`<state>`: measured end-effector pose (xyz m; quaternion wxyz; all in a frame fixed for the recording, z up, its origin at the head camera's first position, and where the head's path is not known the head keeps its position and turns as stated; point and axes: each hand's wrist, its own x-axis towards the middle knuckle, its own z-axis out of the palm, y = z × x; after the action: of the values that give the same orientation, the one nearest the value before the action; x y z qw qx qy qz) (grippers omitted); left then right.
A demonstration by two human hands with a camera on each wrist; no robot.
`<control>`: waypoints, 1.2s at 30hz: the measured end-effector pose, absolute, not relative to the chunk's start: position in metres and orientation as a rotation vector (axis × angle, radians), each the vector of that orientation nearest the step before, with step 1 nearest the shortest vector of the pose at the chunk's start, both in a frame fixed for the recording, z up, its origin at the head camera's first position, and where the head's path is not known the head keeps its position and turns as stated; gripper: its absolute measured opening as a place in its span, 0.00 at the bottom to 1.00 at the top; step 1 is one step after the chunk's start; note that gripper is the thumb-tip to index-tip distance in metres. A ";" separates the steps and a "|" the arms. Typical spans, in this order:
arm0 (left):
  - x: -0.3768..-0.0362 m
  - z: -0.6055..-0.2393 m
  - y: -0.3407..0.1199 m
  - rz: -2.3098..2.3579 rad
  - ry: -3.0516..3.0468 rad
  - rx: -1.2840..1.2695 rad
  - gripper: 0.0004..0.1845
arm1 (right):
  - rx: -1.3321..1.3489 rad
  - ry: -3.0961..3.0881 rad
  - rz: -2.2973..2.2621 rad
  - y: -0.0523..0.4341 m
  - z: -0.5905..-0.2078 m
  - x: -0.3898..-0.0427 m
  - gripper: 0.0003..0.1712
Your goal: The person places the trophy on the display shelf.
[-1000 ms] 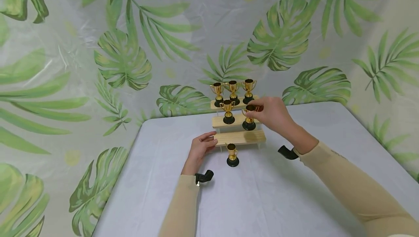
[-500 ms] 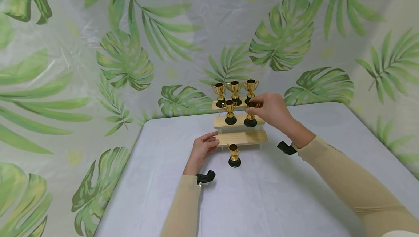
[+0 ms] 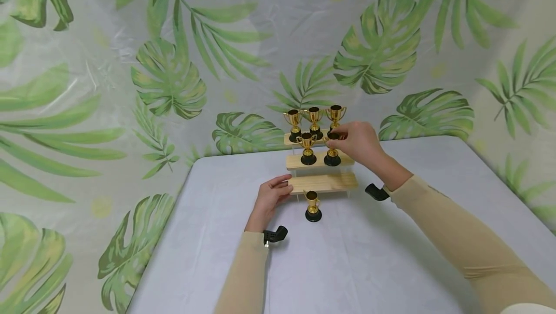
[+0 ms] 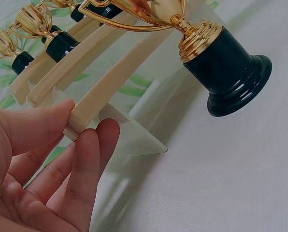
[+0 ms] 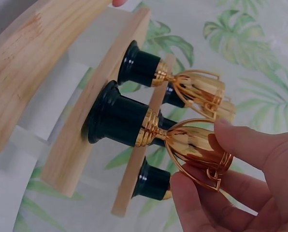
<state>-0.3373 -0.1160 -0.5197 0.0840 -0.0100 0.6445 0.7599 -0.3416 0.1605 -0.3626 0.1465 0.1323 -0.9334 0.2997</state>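
Gold trophy on middle shelf, pinched by right fingers.

A small gold trophy cup with two handles and a black round base is set upright on the right part of the middle step of a three-step wooden stand. Its bowl is pinched at the rim. A like cup is seen just beside it on the same step.
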 end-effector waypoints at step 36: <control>-0.335 -0.520 -0.117 2.265 1.940 0.000 0.22 | 0.390 -2.696 0.724 0.150 -0.369 -0.359 0.26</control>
<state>-0.3351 -0.1171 -0.5198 0.0795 0.0001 0.6485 0.7571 -0.3593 0.1501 -0.3691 0.1608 0.1365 -0.9440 0.2537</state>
